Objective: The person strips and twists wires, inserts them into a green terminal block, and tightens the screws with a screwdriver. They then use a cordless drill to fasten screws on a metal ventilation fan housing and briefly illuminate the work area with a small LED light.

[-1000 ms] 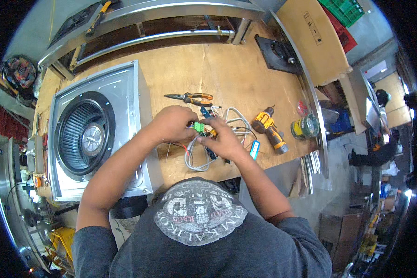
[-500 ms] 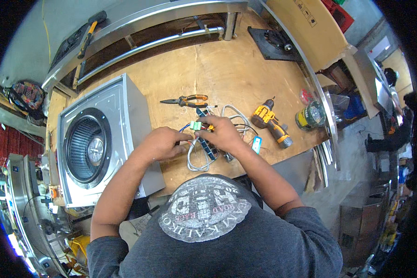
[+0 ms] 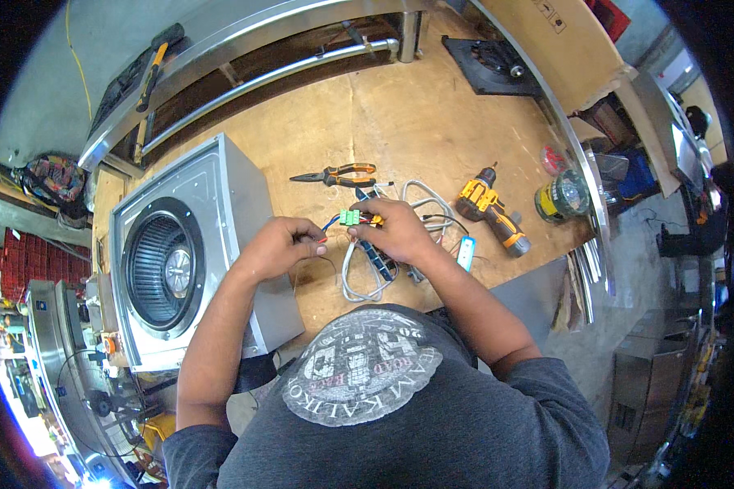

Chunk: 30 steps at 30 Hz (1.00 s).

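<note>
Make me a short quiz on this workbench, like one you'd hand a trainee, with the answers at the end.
1. Which hand has its fingers on the green connector?
2. True or false: the yellow-and-black drill lies to the left of the pliers.
3. What sits at the left end of the bench?
A) a glass jar
B) a grey metal housing with a round fan wheel
C) a cardboard box

Key:
1. The right hand.
2. False; it lies to their right.
3. B.
</note>
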Available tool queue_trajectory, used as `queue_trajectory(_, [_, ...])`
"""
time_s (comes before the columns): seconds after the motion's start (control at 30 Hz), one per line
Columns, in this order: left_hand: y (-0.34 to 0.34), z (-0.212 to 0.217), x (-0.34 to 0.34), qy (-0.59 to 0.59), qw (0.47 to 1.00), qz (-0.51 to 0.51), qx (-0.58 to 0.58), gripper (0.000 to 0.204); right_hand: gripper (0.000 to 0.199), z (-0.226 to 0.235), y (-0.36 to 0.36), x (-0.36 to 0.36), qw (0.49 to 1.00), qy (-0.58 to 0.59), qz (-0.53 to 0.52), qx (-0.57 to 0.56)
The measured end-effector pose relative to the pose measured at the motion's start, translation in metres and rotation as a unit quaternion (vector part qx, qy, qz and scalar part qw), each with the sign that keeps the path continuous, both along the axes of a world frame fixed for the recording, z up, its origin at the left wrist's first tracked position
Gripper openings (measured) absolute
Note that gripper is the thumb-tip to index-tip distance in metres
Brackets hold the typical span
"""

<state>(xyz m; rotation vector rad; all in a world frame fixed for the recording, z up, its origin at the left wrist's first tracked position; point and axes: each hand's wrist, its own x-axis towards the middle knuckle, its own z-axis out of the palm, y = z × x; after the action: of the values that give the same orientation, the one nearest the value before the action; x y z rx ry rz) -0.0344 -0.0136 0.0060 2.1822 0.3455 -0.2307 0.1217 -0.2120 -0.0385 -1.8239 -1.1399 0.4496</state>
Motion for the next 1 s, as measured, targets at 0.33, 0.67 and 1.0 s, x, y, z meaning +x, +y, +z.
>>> queue_trajectory(0.33, [-0.001, -0.002, -0.003, -0.067, 0.996, 0.029, -0.045, 0.02, 0.036, -0.006, 0.0, 0.0, 0.99, 0.127, 0.009, -0.06])
queue_trajectory(0.67, [-0.003, 0.006, 0.002, -0.001, 0.999, 0.044, -0.015, 0.022, 0.037, -0.008, 0.003, 0.002, 0.983, 0.167, 0.067, -0.03])
queue_trajectory(1.0, [-0.003, 0.01, -0.001, -0.037, 0.998, 0.036, 0.046, 0.024, 0.035, 0.008, 0.006, -0.001, 0.991, 0.096, 0.087, -0.022])
